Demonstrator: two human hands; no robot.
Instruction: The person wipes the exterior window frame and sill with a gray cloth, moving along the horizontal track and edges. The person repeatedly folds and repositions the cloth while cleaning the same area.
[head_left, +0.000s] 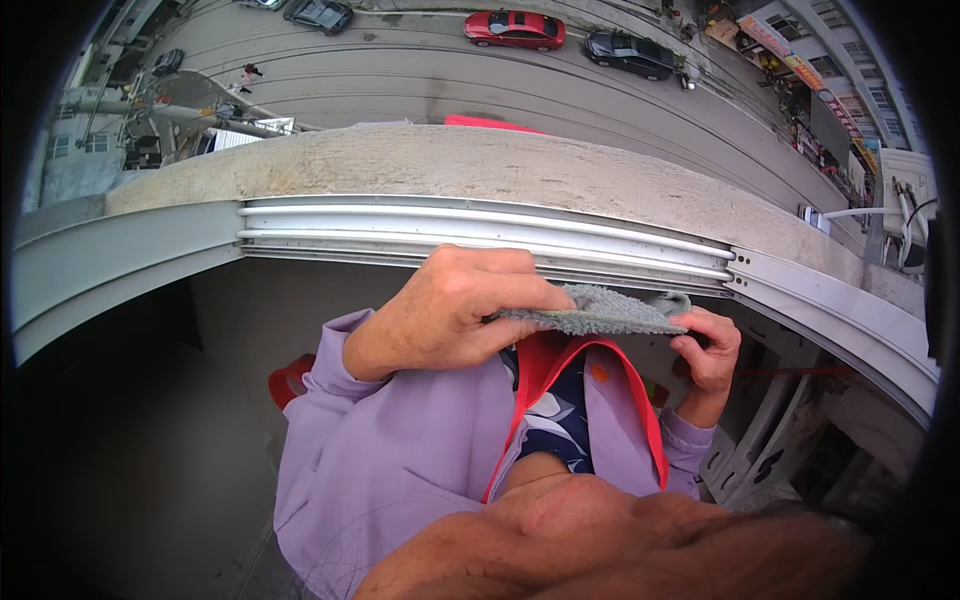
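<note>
My left hand (465, 307) pinches the left end of a folded grey-green fluffy cloth (615, 311) between fingers and thumb. The thumb and fingers of my right hand (709, 341) hold the cloth's right end. The cloth lies just on my body's side of a white metal sliding-window track (480, 232), below it in the picture. Its underside is hidden, and whether it touches the track I cannot tell.
Beyond the track runs a rough concrete ledge (450, 161), with a street, cables and parked cars far below. White frame sections (127, 240) flank the track. A red round object (291, 381) is behind my left sleeve.
</note>
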